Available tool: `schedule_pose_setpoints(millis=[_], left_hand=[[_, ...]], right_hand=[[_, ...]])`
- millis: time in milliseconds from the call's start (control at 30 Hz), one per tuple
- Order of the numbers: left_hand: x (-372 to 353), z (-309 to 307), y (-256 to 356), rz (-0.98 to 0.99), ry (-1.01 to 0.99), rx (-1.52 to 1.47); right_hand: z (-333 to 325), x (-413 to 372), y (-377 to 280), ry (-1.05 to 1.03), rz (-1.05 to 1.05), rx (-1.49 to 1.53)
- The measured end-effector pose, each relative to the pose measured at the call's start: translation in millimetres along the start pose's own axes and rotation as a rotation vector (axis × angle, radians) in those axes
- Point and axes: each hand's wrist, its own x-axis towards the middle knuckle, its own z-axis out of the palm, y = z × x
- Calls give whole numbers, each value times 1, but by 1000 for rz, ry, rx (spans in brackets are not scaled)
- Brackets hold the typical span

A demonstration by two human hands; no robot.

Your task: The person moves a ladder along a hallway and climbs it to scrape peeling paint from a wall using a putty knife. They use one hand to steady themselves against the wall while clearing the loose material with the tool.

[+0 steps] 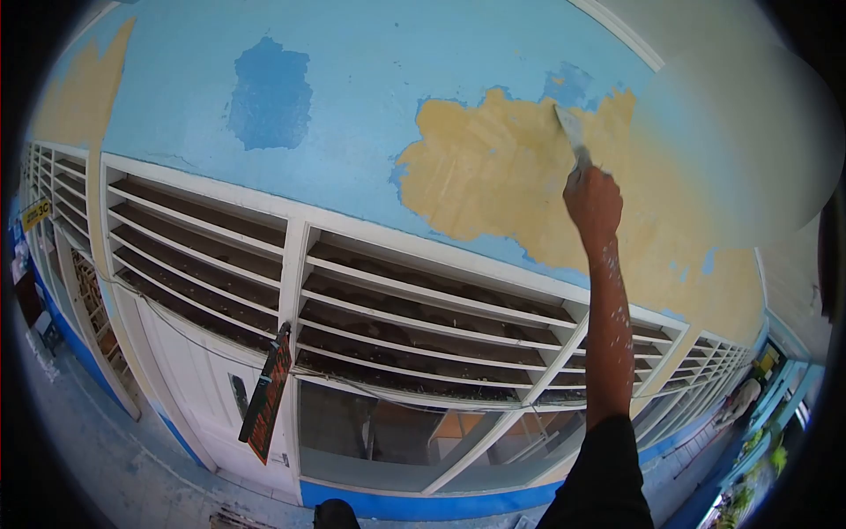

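Note:
My right hand is raised high and closed around the handle of a scraper. The blade points up and lies against or very near the upper wall, at the top of a bare tan patch. Light blue paint surrounds that patch with ragged edges, and a darker blue spot shows just above the blade. Pale specks dot my forearm below a black sleeve. My left hand is out of view.
White louvred vents run below the painted wall, with window panes under them. A dark sign with orange lettering hangs by a white door. A ladder and plants are at the far right.

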Motion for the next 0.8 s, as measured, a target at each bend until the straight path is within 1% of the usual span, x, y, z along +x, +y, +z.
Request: schedule_pose_setpoints(millis=[67, 100, 233, 300, 367, 400, 433, 467, 500, 533, 567, 600, 633, 667, 700, 733, 800], left_hand=[[-2, 3, -3, 4, 12, -7], [-3, 3, -4, 3, 20, -15], [-10, 7, -21, 10, 51, -51], [-19, 10, -41, -6, 72, -76], [-31, 18, -66, -37, 96, -102], [-36, 25, -81, -46, 109, -119], [-42, 34, -100, -42, 137, -142], [-46, 45, -114, -30, 156, -173], [-50, 52, -121, -18, 187, -207], [-55, 24, -91, 24, 197, -262], [-60, -8, -55, 68, 204, -317], [-61, 6, -69, -100, 130, -154], [-56, 20, -80, -269, 50, 1], [-58, 21, -81, -310, 40, 25], [-61, 23, -77, -349, 26, 43], [-63, 27, -74, -387, 12, 56], [-58, 21, -70, -438, -4, 96]], right_hand=[[6, -8, -2, 3, 21, 50], [7, 1, -2, 28, 26, 30], [7, 77, -4, 140, 53, -56], [14, 91, -9, 138, 97, 12], [31, 87, -19, 97, 165, 90], [54, 83, -19, 113, 171, 70], [76, 77, -21, 117, 220, 75], [100, 70, -21, 159, 213, 150], [153, 79, 7, 100, 302, 43], [163, 69, 5, 98, 308, 51], [200, 69, 21, 189, 379, 59], [218, 66, 31, 196, 379, 27], [248, 68, 55, 171, 299, -124], [262, 63, 67, 303, 197, -174], [277, 68, 89, 273, 172, -137], [295, 71, 101, 222, 274, -170], [283, 62, 88, 211, 238, -221]])
